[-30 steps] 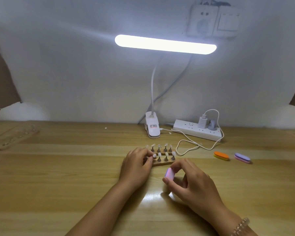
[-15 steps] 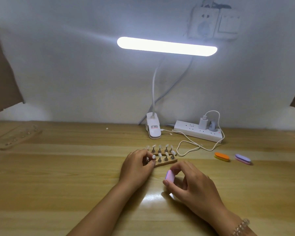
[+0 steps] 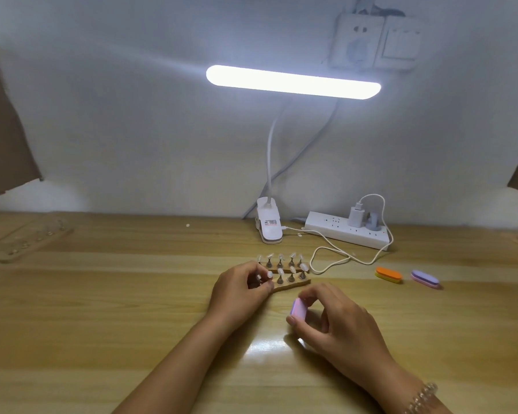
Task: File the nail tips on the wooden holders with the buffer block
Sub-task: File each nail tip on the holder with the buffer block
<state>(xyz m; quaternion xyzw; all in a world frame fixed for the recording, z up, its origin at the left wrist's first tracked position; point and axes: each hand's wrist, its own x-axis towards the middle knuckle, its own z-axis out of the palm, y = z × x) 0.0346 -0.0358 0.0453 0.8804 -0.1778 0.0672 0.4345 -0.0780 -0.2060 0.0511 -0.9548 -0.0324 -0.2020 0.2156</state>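
One lamp was there. In front of it stood two wooden holders with nine nail tips showing. Three buffer blocks lay in front and right of it. One power strip sat beside it. Two hands showed.

Table: pale wood with the grain showing; it was lacquered and glossy, with lamp glare near the centre.
Near wooden holder: bare matt wood; its pegs looked like dull grey metal.
Nail tips: translucent, smooth, plastic-looking.
Buffer block: lilac and pink, matt.
Orange block and purple block, right: likewise matt.
Power strip and lamp clip, far side: smooth white plastic with a slight sheen.
Bracelet: clear glossy beads.
Wall: matt white.
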